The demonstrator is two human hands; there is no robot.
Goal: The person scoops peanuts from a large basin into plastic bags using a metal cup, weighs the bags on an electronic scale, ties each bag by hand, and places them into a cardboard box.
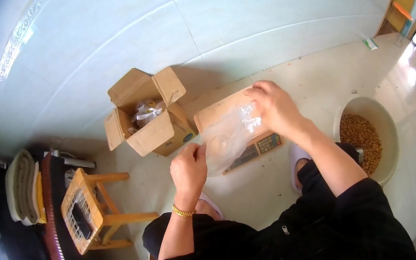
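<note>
A clear plastic bag [229,140] is stretched between my two hands, above a scale [253,152] with a keypad that stands on the floor. My left hand [190,171], with a gold bracelet at the wrist, is closed on the bag's left edge. My right hand [272,105] grips the bag's upper right side, its fingers curled. Through the bag the scale's flat top shows dimly. Whether anything lies inside the bag I cannot tell.
An open cardboard box [151,134] holding plastic bags stands left of the scale. On the right is a white bucket [388,127] of brown pellet-like pieces [359,140]. A wooden stool [116,220] with a phone [81,220] on it is at the left, beside folded cloths [22,188].
</note>
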